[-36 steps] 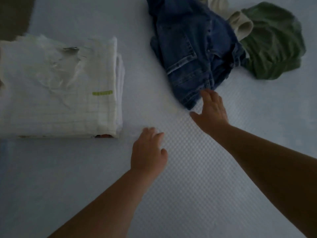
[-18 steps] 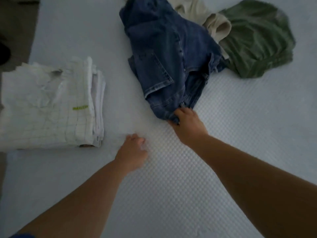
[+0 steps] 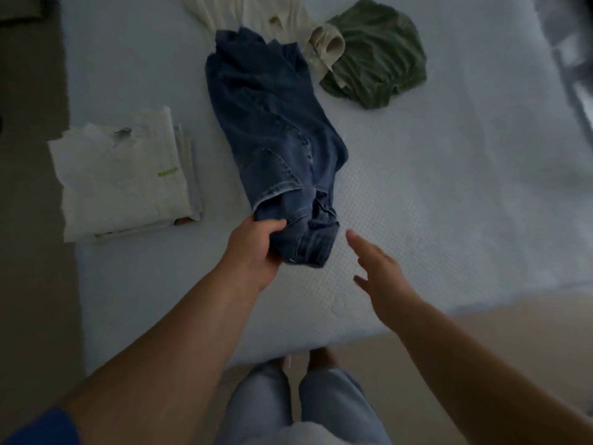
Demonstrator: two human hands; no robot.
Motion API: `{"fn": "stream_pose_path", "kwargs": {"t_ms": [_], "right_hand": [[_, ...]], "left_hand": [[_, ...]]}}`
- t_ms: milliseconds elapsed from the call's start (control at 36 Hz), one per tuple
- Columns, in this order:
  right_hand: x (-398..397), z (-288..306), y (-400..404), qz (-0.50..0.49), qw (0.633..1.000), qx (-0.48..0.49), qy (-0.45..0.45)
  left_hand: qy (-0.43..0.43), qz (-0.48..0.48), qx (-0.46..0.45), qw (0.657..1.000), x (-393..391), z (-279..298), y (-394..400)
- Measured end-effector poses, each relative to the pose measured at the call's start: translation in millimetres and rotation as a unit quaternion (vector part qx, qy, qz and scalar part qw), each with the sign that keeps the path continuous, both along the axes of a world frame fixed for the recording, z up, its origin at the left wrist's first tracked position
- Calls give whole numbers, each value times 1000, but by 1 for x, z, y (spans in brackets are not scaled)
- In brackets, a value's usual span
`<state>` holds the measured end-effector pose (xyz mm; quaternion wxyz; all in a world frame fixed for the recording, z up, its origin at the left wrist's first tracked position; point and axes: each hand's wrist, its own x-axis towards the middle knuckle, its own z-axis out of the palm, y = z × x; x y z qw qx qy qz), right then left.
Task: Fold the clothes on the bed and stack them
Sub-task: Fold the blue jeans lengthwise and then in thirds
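Observation:
A pair of blue jeans (image 3: 272, 130) lies stretched along the middle of the white bed (image 3: 449, 203), its waistband end nearest me. My left hand (image 3: 253, 248) grips that waistband end at its left corner. My right hand (image 3: 378, 268) hovers just right of the jeans, fingers straight, holding nothing. A folded white stack (image 3: 122, 178) with a small green label sits at the bed's left edge. A crumpled green garment (image 3: 378, 56) and a cream garment (image 3: 282, 20) lie at the far side.
The bed's near edge runs just in front of my legs (image 3: 298, 403), with beige floor (image 3: 513, 335) to the right. Dark floor (image 3: 32, 220) lies left of the bed. Bare mattress stretches to the right of the jeans.
The jeans were dragged toward me and now lie lengthwise. My left hand came off the mattress and took the waistband; my right hand let go and moved right, fingers spread.

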<state>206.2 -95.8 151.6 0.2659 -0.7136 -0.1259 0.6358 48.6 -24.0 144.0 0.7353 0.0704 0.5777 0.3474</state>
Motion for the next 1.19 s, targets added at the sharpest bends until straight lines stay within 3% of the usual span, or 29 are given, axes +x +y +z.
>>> {"fn": "stream_pose_path", "kwargs": {"t_ms": [56, 111, 194, 278, 389, 556, 694, 750, 833, 944, 1000, 1056, 1111, 1194], "right_hand": [[3, 16, -5, -75, 985, -74, 138], [-1, 33, -6, -101, 978, -39, 177], [-6, 61, -3, -143, 982, 46, 112], [-3, 90, -7, -86, 994, 61, 24], [0, 115, -28, -51, 997, 40, 50], [6, 131, -69, -206, 970, 9, 130], [42, 151, -79, -273, 955, 112, 23], [66, 164, -78, -249, 952, 175, -17], [103, 185, -80, -174, 947, 268, -37], [157, 212, -92, -13, 941, 338, 3], [186, 228, -97, 75, 934, 350, 10], [218, 247, -100, 138, 921, 365, 18], [251, 268, -103, 178, 906, 383, 30], [299, 296, -105, 218, 893, 392, 37]], "left_hand": [[-48, -1, -13, 999, 4, 26, -7], [-51, -27, -17, 998, 11, 50, -17], [-19, -86, 12, 996, 19, 80, -41], [-3, -121, 33, 992, 21, 97, -68], [-27, -139, 41, 989, 24, 113, -93], [-71, -94, 48, 992, 34, 133, -108], [-20, -209, 45, 977, 58, 140, -122], [26, -333, 40, 942, 68, 145, -122], [137, -482, 74, 862, 85, 155, -111], [312, -448, 291, 786, 125, 175, -82], [281, -456, 404, 742, 155, 195, -74], [215, -524, 479, 671, 193, 219, -77], [183, -577, 512, 610, 235, 240, -86], [215, -601, 540, 549, 287, 263, -93]]}}
